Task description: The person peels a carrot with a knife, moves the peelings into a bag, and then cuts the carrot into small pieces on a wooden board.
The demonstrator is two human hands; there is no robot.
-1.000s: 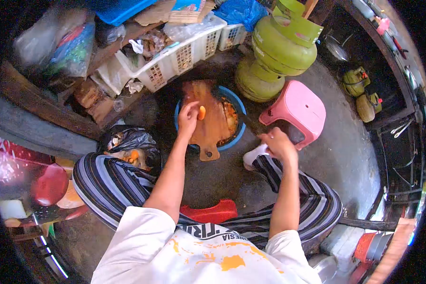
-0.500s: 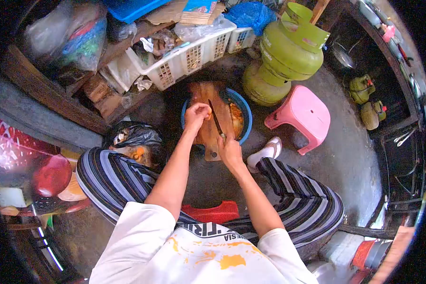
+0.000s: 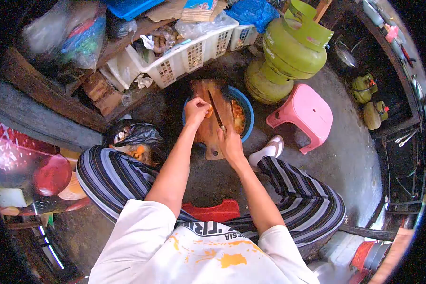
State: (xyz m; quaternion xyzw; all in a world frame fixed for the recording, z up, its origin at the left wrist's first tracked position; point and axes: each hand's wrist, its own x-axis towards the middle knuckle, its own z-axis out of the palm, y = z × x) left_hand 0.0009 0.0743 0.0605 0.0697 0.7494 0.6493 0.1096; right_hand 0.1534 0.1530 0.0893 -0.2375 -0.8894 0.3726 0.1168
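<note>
A wooden cutting board (image 3: pixel 207 137) lies across a blue basin (image 3: pixel 249 111). My right hand (image 3: pixel 229 142) is closed round the handle of a knife (image 3: pixel 215 108), whose blade points up and to the left over the board. On the board's left side, my left hand (image 3: pixel 196 111) pinches a small orange piece (image 3: pixel 209 112), mostly covered by the fingers. Orange and pale cut pieces (image 3: pixel 239 116) show in the basin, right of the board.
A pink stool (image 3: pixel 312 111) and green gas cylinders (image 3: pixel 293 52) stand to the right. White baskets (image 3: pixel 180 61) are behind the board. A black plastic bag (image 3: pixel 144 134) lies at left; a red stool (image 3: pixel 213 210) is between the legs.
The knife and right hand have shifted slightly. The orange piece in my left hand shows a little lower, and the whole view has moved slightly.
</note>
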